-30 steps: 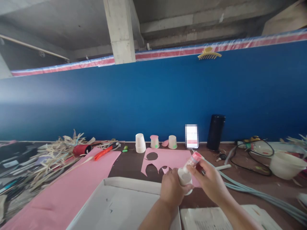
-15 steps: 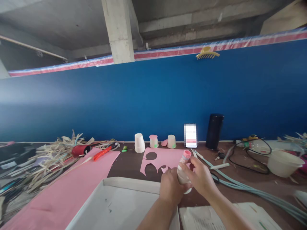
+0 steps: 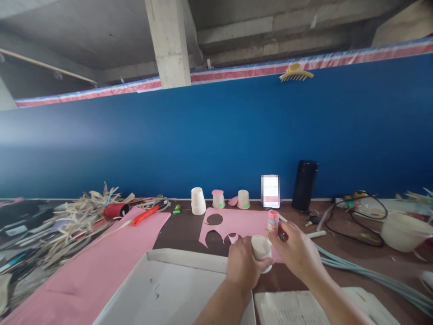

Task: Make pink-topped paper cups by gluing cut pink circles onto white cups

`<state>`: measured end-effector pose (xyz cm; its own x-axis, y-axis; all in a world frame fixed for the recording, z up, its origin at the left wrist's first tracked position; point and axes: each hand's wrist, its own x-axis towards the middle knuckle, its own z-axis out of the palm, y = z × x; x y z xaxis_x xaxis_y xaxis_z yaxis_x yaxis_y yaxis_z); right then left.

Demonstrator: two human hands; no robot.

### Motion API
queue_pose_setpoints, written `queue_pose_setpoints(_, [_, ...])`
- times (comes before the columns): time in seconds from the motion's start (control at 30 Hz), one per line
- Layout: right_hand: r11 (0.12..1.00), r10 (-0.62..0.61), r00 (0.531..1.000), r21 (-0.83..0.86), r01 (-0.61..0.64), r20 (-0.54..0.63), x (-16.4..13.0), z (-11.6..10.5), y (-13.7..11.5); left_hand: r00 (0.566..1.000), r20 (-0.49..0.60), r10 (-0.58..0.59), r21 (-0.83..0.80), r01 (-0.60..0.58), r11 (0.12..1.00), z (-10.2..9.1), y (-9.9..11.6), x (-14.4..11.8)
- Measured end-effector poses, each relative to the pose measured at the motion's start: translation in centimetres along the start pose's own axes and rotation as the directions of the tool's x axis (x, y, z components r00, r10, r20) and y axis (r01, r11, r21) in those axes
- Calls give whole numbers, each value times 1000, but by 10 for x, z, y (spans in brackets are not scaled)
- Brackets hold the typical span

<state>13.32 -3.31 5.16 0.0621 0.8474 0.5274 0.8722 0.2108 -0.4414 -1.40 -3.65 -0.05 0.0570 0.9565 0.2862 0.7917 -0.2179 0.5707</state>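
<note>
My left hand (image 3: 241, 262) is closed around a white paper cup (image 3: 261, 247) whose recessed base faces up. Pinched in the fingers of my right hand (image 3: 296, 248) is a glue stick (image 3: 273, 221) with a pink end and a pale printed body, just above and right of the cup. Behind both hands lies a pink paper sheet (image 3: 250, 219) with round holes cut from it. Farther back stand a stack of white paper cups (image 3: 198, 201), a cup (image 3: 218, 201) topped by a pink disc (image 3: 217, 192), and another upturned cup (image 3: 243, 199) beside a loose pink disc (image 3: 233, 201).
A shallow white box (image 3: 182, 289) sits in front, left of my hands. Red-handled scissors (image 3: 145, 216) lie on a larger pink sheet (image 3: 84, 271). A phone (image 3: 270, 192), a black bottle (image 3: 305, 185), pale cables (image 3: 361, 271) and a white tub (image 3: 404, 232) occupy the right side.
The glue stick in my right hand has moved away from the cup, to the right, and stands more upright. My left hand keeps the cup, whose base now shows.
</note>
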Motion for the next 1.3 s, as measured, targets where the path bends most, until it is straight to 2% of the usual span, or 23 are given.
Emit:
queue_pose_setpoints(0.2, [992, -27, 1000, 125, 25, 13, -5, -6, 2, 1000, 9, -16, -5, 16, 1000, 0, 0, 1])
queue_pose_setpoints(0.37, [988, -71, 997, 142, 67, 27, -7, -5, 3, 1000, -1, 4, 4, -4, 1000, 0, 0, 1])
queue_pose_setpoints(0.6, [996, 16, 992, 90, -27, 124, -9, -10, 1, 999, 29, -13, -19, 13, 1000, -2, 1, 0])
queue_pose_setpoints(0.9, [980, -36, 983, 197, 0, 179, -16, -10, -12, 999, 41, -24, 19, 23, 1000, -2, 2, 1])
queue_pose_setpoints(1.3, [980, -110, 987, 180, 88, 115, -20, 3, -25, 999, 17, 36, -2, -36, 999, 0, -1, 2])
